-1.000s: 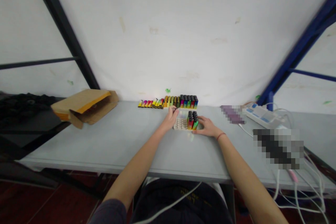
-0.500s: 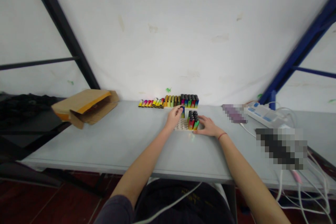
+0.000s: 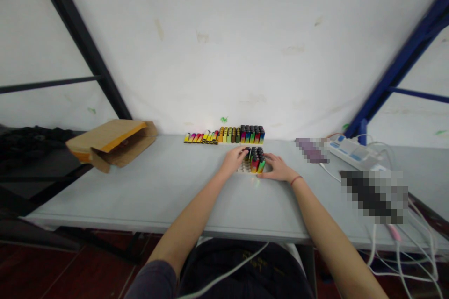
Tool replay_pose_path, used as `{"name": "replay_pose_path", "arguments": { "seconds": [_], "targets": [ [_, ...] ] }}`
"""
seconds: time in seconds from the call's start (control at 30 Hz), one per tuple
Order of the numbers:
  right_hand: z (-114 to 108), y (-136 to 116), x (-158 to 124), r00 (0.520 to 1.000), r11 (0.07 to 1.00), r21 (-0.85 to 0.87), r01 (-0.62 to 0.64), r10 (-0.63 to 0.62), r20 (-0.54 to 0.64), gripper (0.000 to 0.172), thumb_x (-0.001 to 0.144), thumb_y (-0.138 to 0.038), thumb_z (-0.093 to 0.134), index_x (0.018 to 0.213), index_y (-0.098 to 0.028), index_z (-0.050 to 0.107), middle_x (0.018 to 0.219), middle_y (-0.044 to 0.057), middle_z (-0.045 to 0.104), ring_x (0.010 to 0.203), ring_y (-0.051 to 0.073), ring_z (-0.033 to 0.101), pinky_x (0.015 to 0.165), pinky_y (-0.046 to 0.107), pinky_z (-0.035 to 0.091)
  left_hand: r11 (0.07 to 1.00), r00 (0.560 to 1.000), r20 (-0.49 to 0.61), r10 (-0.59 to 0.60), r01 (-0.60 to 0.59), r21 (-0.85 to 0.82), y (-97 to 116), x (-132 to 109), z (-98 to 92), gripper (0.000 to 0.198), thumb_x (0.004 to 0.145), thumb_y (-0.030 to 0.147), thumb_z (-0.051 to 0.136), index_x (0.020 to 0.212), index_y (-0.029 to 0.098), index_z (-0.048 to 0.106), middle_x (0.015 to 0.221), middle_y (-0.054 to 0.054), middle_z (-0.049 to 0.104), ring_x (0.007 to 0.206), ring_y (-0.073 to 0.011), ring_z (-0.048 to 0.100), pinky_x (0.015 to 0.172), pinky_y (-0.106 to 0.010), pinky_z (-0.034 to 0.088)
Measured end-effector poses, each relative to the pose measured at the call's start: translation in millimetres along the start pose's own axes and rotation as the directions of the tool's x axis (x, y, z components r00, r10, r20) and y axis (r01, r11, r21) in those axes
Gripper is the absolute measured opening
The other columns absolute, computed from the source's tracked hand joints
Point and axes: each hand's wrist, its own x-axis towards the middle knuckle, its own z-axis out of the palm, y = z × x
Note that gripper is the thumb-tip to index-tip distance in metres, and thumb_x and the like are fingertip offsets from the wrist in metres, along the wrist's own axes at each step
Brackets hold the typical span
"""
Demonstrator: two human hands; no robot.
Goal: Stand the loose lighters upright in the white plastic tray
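Many black-topped lighters (image 3: 256, 160) stood in the tray (image 3: 243, 167), partly hidden by our left hand (image 3: 233, 160); we could not tell its grip, and our right hand (image 3: 277, 168) had fingers together beside them.

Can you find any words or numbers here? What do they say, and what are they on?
Nothing here can be read for sure.
Yellow marks on the dark fabric: too blurred to read.
The standing lighters: any writing is too small to read.
The white power strip: any markings are too small to read.
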Motion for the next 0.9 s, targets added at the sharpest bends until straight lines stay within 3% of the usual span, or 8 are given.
{"name": "replay_pose_path", "arguments": {
  "seconds": [0.1, 0.2, 0.3, 0.37, 0.47, 0.63, 0.83, 0.9],
  "targets": [
    [-1, -1, 0, 1.000, 1.000, -0.008, -0.004, 0.004, 0.003, 0.088, 0.076, -0.079, 0.066, 0.142, -0.022, 0.061, 0.156, 0.019, 0.047, 0.144, 0.040, 0.042, 0.119, 0.059, 0.031, 0.992, 0.997, 0.026, 0.077, -0.079, 0.095, -3, 5, -7.4, 0.017, 0.088, 0.026, 0.067, 0.102, 0.021, 0.075, 0.110, -0.010, 0.075, 0.111, -0.0277, 0.066, 0.108, -0.041, 0.046],
    [0, -1, -1, 1.000, 1.000, -0.007, -0.007, 0.007, 0.002, 0.091, 0.075, -0.081, 0.065, 0.144, -0.021, 0.060, 0.156, 0.020, 0.047, 0.145, 0.041, 0.042, 0.119, 0.060, 0.031, 0.958, 0.989, -0.053, 0.139, -0.121, 0.260, -13, 20, -38.3, 0.030, 0.094, 0.027, 0.057, 0.120, 0.019, 0.070, 0.120, -0.012, 0.073, 0.117, -0.0260, 0.064, 0.111, -0.041, 0.044],
    [0, -1, -2, 1.000, 1.000, -0.001, 0.002, -0.002, 0.004, 0.093, 0.075, -0.082, 0.064, 0.144, -0.020, 0.060, 0.156, 0.020, 0.047, 0.145, 0.041, 0.041, 0.120, 0.059, 0.030, 0.875, 0.959, -0.276, 0.067, 0.077, 0.478, -33, 39, -92.5, 0.041, 0.101, 0.020, 0.036, 0.126, 0.013, 0.067, 0.126, -0.016, 0.070, 0.122, -0.0255, 0.062, 0.113, -0.043, 0.043],
    [1, 0, -3, 1.000, 1.000, 0.006, 0.004, -0.004, -0.004, 0.091, 0.075, -0.082, 0.064, 0.143, -0.022, 0.061, 0.156, 0.018, 0.048, 0.145, 0.041, 0.041, 0.120, 0.059, 0.030, 0.747, 0.932, -0.359, -0.041, 0.267, 0.608, -51, 46, -130.3, 0.046, 0.098, 0.015, 0.034, 0.135, 0.012, 0.063, 0.128, -0.019, 0.068, 0.126, -0.0282, 0.060, 0.113, -0.047, 0.042],
    [1, 0, -4, 1.000, 1.000, 0.012, -0.007, 0.007, -0.012, 0.090, 0.075, -0.082, 0.064, 0.142, -0.022, 0.062, 0.156, 0.018, 0.048, 0.145, 0.041, 0.041, 0.121, 0.059, 0.029, 0.569, 0.940, -0.293, -0.171, 0.338, 0.750, -77, 49, -169.3, 0.050, 0.102, 0.028, 0.036, 0.147, 0.023, 0.055, 0.153, -0.017, 0.052, 0.143, -0.0333, 0.045, 0.115, -0.055, 0.039],
    [2, 1, -5, 1.000, 1.000, -0.002, -0.021, 0.021, -0.006, 0.094, 0.075, -0.084, 0.063, 0.145, -0.022, 0.059, 0.157, 0.018, 0.046, 0.145, 0.041, 0.040, 0.121, 0.058, 0.028, 0.463, 0.946, -0.096, -0.309, 0.238, 0.854, -101, 48, -180.4, 0.053, 0.104, 0.039, 0.026, 0.153, 0.034, 0.047, 0.166, -0.006, 0.036, 0.153, -0.0351, 0.028, 0.115, -0.070, 0.031],
    [3, 2, -6, 0.999, 1.000, 0.001, -0.027, 0.027, -0.025, 0.095, 0.074, -0.085, 0.061, 0.146, -0.024, 0.058, 0.156, 0.017, 0.047, 0.144, 0.042, 0.041, 0.121, 0.060, 0.028, 0.448, 0.972, -0.041, -0.232, 0.144, 0.883, -103, 40, -183.1, 0.056, 0.102, 0.029, 0.024, 0.151, 0.022, 0.050, 0.160, -0.011, 0.044, 0.149, -0.0271, 0.036, 0.119, -0.050, 0.037],
    [3, 1, -6, 1.000, 1.000, 0.000, -0.020, 0.020, -0.021, 0.094, 0.075, -0.085, 0.061, 0.146, -0.023, 0.058, 0.157, 0.017, 0.047, 0.143, 0.043, 0.042, 0.121, 0.060, 0.028, 0.446, 0.972, -0.050, -0.228, 0.150, 0.883, -101, 36, -186.0, 0.055, 0.103, 0.031, 0.025, 0.151, 0.023, 0.051, 0.161, -0.011, 0.043, 0.150, -0.0280, 0.036, 0.120, -0.053, 0.034]
  ]
}}
